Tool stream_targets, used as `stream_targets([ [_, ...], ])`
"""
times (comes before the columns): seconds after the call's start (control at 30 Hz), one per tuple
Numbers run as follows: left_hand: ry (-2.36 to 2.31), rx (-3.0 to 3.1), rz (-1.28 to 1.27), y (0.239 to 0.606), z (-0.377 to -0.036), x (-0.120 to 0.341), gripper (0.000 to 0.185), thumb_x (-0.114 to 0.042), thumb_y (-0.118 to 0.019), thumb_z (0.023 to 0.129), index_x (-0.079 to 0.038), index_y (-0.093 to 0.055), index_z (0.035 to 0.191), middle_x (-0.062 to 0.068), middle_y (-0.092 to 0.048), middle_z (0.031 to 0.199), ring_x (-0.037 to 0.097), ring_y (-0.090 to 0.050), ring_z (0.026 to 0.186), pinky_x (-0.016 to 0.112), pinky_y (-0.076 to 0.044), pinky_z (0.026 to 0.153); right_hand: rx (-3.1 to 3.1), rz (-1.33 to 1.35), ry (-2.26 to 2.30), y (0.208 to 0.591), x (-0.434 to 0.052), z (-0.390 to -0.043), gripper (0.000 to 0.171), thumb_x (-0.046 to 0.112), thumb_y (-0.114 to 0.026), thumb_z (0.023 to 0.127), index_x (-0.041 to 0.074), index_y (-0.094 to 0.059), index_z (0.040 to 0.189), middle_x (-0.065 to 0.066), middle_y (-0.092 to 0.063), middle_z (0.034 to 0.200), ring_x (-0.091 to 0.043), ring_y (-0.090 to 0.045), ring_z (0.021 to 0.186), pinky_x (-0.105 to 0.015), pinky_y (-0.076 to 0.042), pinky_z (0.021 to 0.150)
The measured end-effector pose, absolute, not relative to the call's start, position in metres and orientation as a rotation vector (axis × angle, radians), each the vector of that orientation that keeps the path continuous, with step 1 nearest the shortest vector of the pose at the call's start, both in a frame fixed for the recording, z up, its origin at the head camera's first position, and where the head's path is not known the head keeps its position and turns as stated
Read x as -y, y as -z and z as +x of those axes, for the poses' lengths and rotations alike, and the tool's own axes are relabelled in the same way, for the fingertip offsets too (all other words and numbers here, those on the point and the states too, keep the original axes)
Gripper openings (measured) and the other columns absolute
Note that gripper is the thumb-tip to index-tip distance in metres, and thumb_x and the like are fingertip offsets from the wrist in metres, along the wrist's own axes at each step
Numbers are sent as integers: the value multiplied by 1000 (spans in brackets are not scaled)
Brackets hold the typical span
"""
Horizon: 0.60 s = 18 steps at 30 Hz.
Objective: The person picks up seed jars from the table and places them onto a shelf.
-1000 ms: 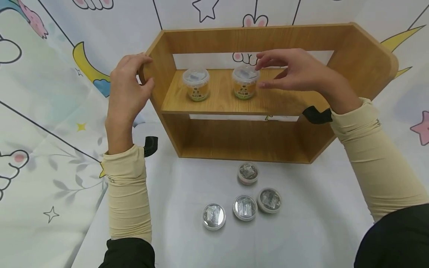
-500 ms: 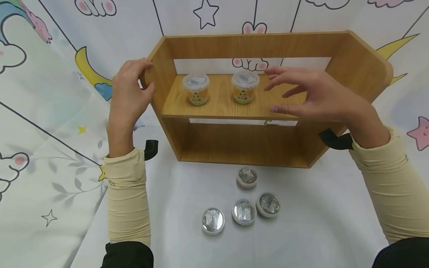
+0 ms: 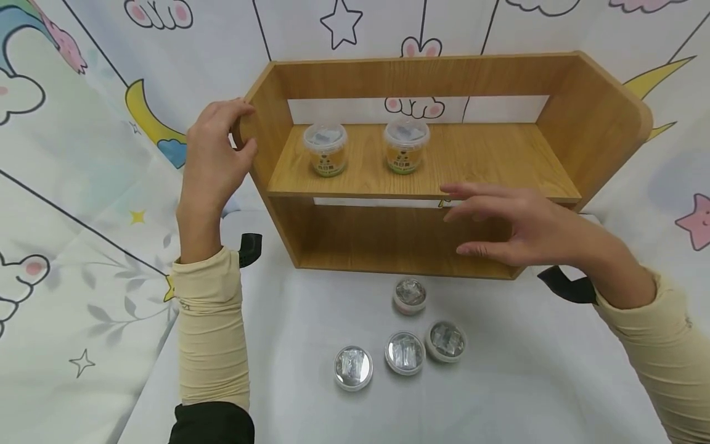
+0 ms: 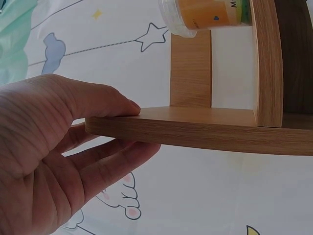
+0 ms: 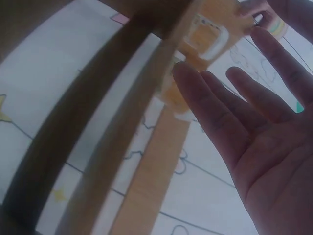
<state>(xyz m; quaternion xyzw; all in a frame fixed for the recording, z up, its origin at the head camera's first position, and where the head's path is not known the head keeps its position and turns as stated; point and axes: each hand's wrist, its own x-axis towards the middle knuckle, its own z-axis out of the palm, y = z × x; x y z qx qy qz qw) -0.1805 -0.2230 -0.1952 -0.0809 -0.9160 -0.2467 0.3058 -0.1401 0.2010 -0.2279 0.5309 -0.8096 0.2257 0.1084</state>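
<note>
A wooden shelf unit [image 3: 421,74] stands on the white table. Two small tubs with clear lids, one [image 3: 325,148] on the left and one [image 3: 406,145] in the middle, stand on its upper board. My left hand [image 3: 216,148] grips the shelf's left side panel [image 4: 195,127], thumb on one face and fingers on the other. My right hand [image 3: 499,225] hovers with straight fingers in front of the lower compartment, holding nothing. In the right wrist view the palm [image 5: 264,142] is spread beside the blurred shelf edge. Several more tubs [image 3: 405,351] stand on the table below.
A printed cartoon cloth [image 3: 83,185] covers the wall and the left side. The shelf's lower compartment [image 3: 388,237] holds nothing. The tubs on the table sit just ahead of the shelf's front edge, with bare white table [image 3: 527,382] to their right.
My right hand has let go of the middle tub on the upper board and dropped down and toward me, to the front of the lower compartment. The left hand has stayed on the side panel.
</note>
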Motion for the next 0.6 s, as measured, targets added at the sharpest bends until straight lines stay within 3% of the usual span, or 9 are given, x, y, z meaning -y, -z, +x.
stream_targets([
  [0.1,655,2424,-209,196,-180,224,41,-9,-65,94,-9,-60,135,7,-54,141,16,-48,129,37,-48,100,2445,1570,-672,242,-206,-135,54,16,-90,71,25,-66,119,-7,-49,146,-22,-47,132,-16,-33,106],
  [0.27,658,2422,-202,195,-180,223,41,-9,-65,93,-9,-60,134,6,-54,141,16,-48,129,38,-48,99,2519,1552,-689,261,-213,-126,56,16,-89,72,29,-63,121,-5,-48,147,-19,-48,131,-14,-36,102],
  [0.6,658,2421,-206,195,-180,222,41,-8,-64,94,-9,-60,134,6,-53,142,15,-47,131,38,-48,100,2609,1570,-806,304,-214,-107,50,24,-85,80,32,-61,122,-3,-47,147,-16,-53,126,-25,-51,93],
])
